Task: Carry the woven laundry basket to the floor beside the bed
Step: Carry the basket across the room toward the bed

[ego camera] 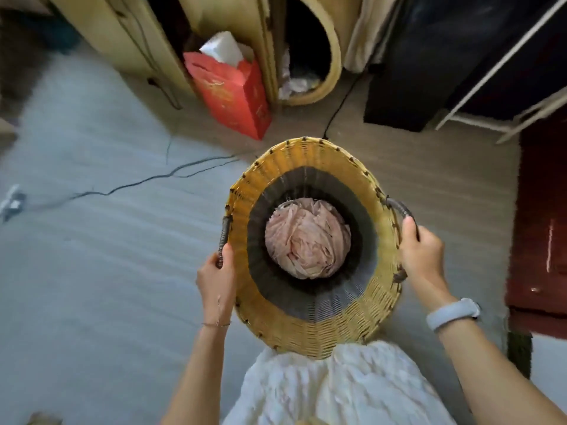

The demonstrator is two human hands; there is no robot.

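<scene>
I look straight down into a round woven laundry basket [310, 326], yellow at the rim with a dark band lower inside. Crumpled pink cloth [306, 239] lies at its bottom. My left hand [216, 277] is closed around the dark handle on the basket's left side. On the opposite side, my right hand [422, 253], with a pale band on its wrist, grips the other dark handle. The basket is in front of my white skirt, above the floor. No bed is clearly visible.
A red gift bag [233, 96] stands against beige furniture [129, 41] ahead. Black cables [147, 179] trail over the grey floor [92, 271] at left. A dark cabinet [429, 72] with a white rack is at top right, dark red furniture [543, 225] at right.
</scene>
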